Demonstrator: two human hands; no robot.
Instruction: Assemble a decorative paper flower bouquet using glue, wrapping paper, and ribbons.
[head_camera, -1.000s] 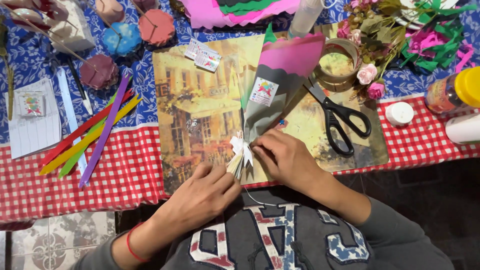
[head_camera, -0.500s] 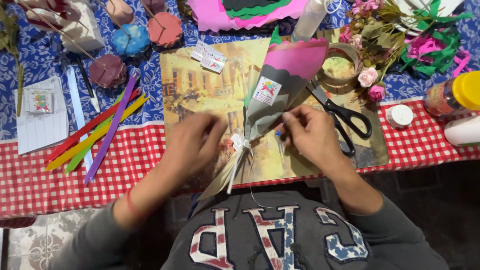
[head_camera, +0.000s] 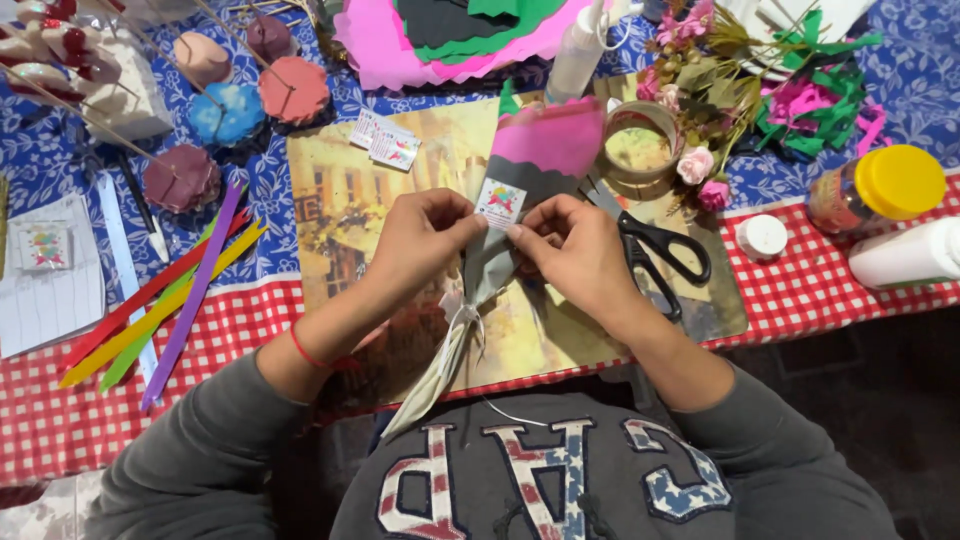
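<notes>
Both hands are pinching the same thing here: a grey paper cone (head_camera: 500, 240) with a pink scalloped top, lying on a picture-printed mat (head_camera: 345, 200) in the middle of the table. The left hand (head_camera: 425, 240) is curled, thumb and forefinger closed right at the edge of the small square sticker (head_camera: 500, 203) on the cone's front. The right hand (head_camera: 572, 250) mirrors it from the other side, fingertips pressed at the sticker's lower right corner, rest of the fingers folded in. Whether they're actually gripping the sticker or just the paper under it, I honestly can't tell from this angle.

The cone narrows down toward the person's chest, with a white ribbon bow (head_camera: 462, 322) tied around the thin part just below the hands.

Black-handled scissors (head_camera: 655, 245) lie just right of the right hand, touching nothing being held. A stack of coloured paper strips (head_camera: 165, 295) sits well off to the left on the checked cloth.
</notes>
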